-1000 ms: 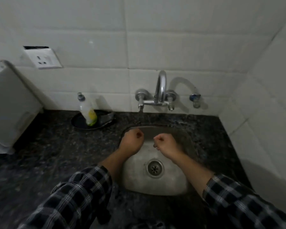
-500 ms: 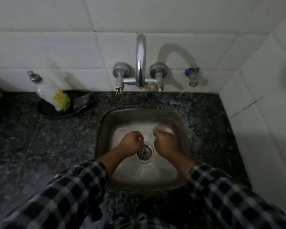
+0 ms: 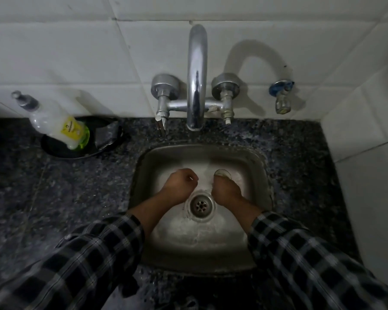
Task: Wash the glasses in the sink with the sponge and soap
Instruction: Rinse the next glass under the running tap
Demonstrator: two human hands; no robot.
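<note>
Checked sleeves nearest me, left sleeve (image 3: 81, 260) and right sleeve (image 3: 311, 260), both reaching down into the sink (image 3: 143, 166). Drain (image 3: 201, 205) sits between the wrists, and the basin floor looks wet.

Right hand (image 3: 227, 191): fingers wrapped round a glass (image 3: 222, 173). The rim pokes out past the knuckles and the glass is low in the basin, right of the drain.

Left hand (image 3: 180, 185): fingers curled tight, left of the drain, apart from the right hand. I can't tell if it holds anything. There's a faint glint at the fingertips, but it's too dark to call.

I see no sponge in either hand. The step reads to me as getting a glass ready to scrub.

Beyond the sink, on the counter (image 3: 65, 198) at far left, the soap bottle (image 3: 58, 123) leans in a dark dish (image 3: 54, 151). A grey lump (image 3: 108, 136) lies beside it, probably the sponge. The tap (image 3: 196, 81) is on the back wall, spout over the basin's far edge.

To do it well, I'd keep the right-hand grip low on the wet glass and keep it off the steel. The left hand should fetch sponge and soap, then work the rim and the inside. The wet glass may slip.
</note>
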